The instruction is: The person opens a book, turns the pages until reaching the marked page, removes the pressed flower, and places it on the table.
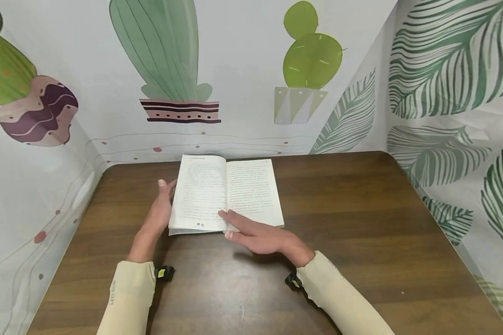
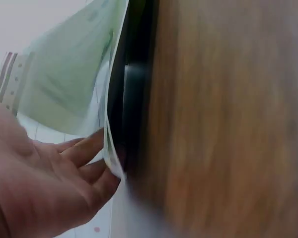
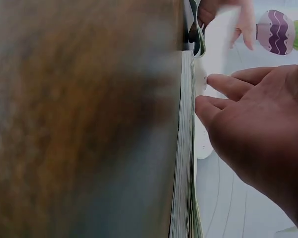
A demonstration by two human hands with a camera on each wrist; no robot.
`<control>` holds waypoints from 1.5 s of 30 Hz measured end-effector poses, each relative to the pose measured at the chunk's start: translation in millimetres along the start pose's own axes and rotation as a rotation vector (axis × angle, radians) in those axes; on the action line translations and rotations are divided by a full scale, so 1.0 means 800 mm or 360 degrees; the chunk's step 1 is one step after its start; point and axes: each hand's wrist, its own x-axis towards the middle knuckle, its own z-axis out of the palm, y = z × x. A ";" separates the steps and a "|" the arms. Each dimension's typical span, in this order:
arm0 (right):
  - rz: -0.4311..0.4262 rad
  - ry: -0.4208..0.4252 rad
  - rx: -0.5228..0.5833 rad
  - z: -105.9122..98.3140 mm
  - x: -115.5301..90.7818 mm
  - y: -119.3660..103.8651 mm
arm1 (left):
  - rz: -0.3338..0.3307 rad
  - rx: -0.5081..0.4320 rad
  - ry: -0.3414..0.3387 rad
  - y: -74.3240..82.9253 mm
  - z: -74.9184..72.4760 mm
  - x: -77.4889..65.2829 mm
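Observation:
An open book with printed pages lies on the brown wooden table. Beside its left edge is my left hand, thumb raised and fingers partly hidden behind the edge. In the left wrist view, the fingers of the left hand reach to the thin edge of the left side, which stands off the table with a dark gap under it. Across the lower middle of the book, near the fold, lies my right hand with its fingers extended. The right wrist view shows the right fingertips at the page surface, above the thick page block.
Behind the table stands a wall printed with cacti, and leaf patterns cover the right side. The book lies close to the table's far edge. Dark straps with small devices sit at both cuffs.

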 end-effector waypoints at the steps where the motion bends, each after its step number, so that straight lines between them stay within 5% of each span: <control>1: 0.0006 -0.0007 -0.0021 0.001 0.000 -0.001 | -0.0067 -0.0044 0.0005 0.001 -0.002 0.000; 4: 0.0013 -0.0020 -0.0068 0.001 0.000 -0.004 | -0.0082 0.0024 -0.0011 0.002 -0.003 0.002; 11: 0.0001 0.0003 -0.0116 0.002 0.002 -0.003 | 0.0237 0.0599 -0.0141 -0.004 0.016 0.005; 16: 0.0028 0.0066 -0.0232 -0.005 0.000 0.001 | 0.0262 0.0810 -0.0238 -0.006 0.020 0.001; 28: 0.0105 0.0289 -0.0729 -0.042 -0.022 0.029 | 0.0225 0.0837 -0.0262 -0.004 0.020 0.003; 36: 0.0139 0.0233 -0.0639 -0.058 -0.028 0.032 | 0.0232 0.0834 -0.0258 -0.003 0.018 0.002; 45: -0.0126 0.0350 -0.0646 -0.077 -0.038 0.037 | 0.0220 0.0841 -0.0262 -0.003 0.019 0.002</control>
